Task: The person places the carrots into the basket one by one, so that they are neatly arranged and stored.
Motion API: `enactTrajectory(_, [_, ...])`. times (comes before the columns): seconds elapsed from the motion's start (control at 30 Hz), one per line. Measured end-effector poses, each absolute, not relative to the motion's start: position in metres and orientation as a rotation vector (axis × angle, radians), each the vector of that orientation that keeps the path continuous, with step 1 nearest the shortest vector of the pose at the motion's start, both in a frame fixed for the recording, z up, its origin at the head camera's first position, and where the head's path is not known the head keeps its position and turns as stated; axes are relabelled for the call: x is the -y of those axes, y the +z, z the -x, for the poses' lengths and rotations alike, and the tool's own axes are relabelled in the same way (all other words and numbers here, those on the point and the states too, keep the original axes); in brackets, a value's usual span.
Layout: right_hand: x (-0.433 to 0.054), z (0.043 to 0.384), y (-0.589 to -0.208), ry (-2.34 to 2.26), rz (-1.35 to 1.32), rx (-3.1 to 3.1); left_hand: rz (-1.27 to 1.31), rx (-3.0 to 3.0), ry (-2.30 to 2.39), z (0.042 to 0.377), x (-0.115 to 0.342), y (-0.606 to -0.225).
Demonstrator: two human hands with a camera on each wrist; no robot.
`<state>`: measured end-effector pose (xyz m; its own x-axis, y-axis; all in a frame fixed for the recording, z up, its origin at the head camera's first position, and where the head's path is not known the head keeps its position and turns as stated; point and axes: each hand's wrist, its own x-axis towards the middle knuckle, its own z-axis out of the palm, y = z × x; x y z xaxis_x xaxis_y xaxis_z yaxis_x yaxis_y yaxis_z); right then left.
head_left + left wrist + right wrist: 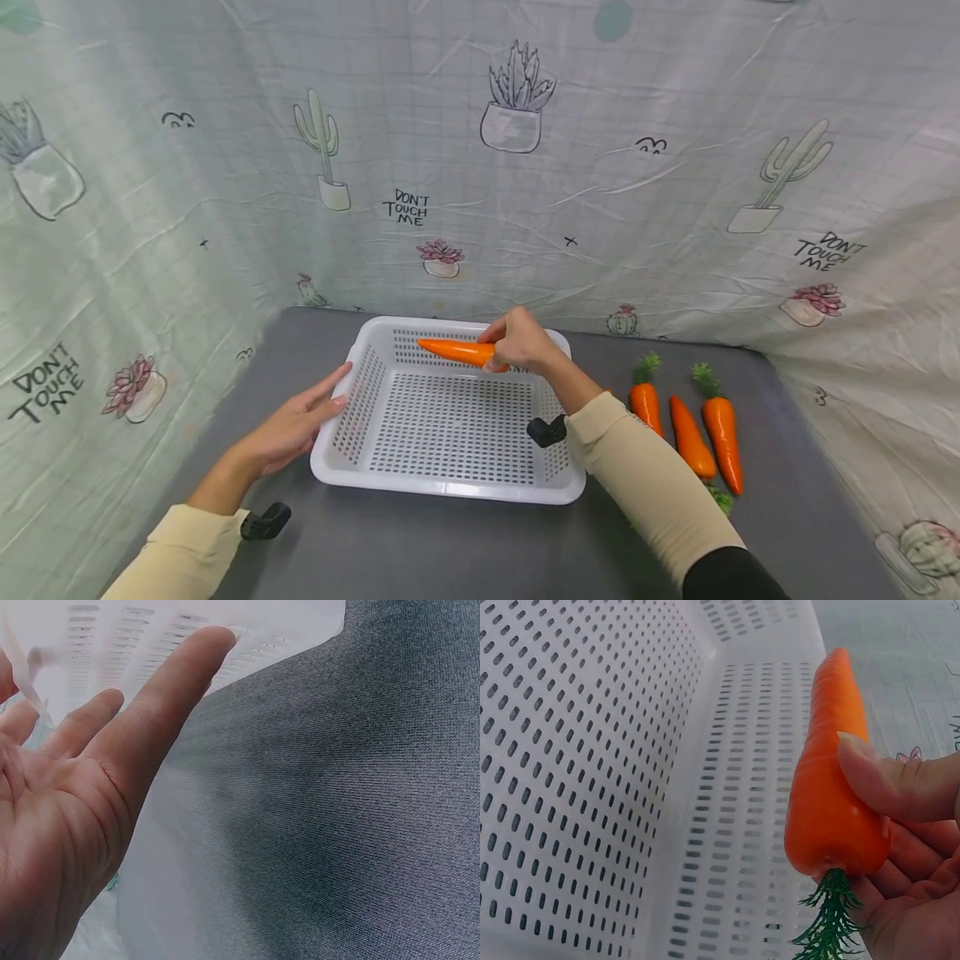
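My right hand (521, 340) grips an orange carrot (453, 351) near its thick end, over the back part of a white perforated plastic basket (450, 490). In the right wrist view the thumb presses on the carrot (829, 772), whose green leafy top hangs below the hand. The carrot's narrow tip points left in the head view. My left hand (292, 425) lies along the basket's left wall with its fingers extended, fingertips at the rim. From the left wrist view, the left palm (60, 817) faces up beside the slotted basket wall.
To the right of the basket, several more carrots (722, 433) with green tops lie on the dark grey cloth surface (420, 542). The right forearm partly covers some of them. A pale curtain (450, 167) printed with potted plants encloses the back and sides.
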<state>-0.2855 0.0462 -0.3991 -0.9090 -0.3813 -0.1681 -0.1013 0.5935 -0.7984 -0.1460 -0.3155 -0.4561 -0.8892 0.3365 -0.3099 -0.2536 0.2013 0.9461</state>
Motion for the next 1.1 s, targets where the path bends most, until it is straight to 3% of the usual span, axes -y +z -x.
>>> enactTrajectory(1.1, [-0.038,0.286,-0.421,-1.220,0.318,-2.557,-0.046,-2.070,1.705,0.147,0.315,-0.459])
